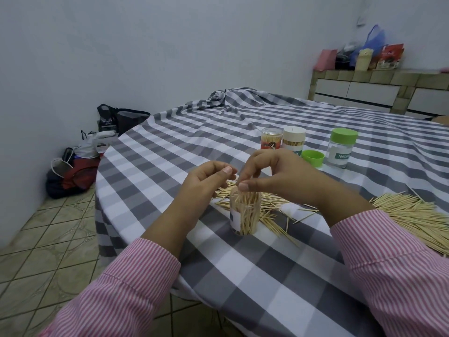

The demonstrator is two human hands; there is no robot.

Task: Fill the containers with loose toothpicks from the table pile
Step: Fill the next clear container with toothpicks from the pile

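Observation:
A clear container (pixel 245 215) with a white label stands upright on the checked tablecloth (pixel 267 276), partly filled with toothpicks. My right hand (pixel 274 176) hovers over its mouth and pinches a bunch of toothpicks (pixel 247 198) that stick down into it. My left hand (pixel 206 181) sits just left of the mouth with fingers curled and thumb on top; whether it holds anything is hidden. Loose toothpicks (pixel 272 205) lie scattered behind the container, and a large pile (pixel 413 215) spreads at the right.
At the back stand a red-labelled container (pixel 271 138) full of toothpicks, a white-lidded one (pixel 294 139), a green-lidded clear jar (pixel 341 148) and a loose green lid (pixel 313 158). The table edge curves on the left; bags (pixel 73 173) lie on the tiled floor.

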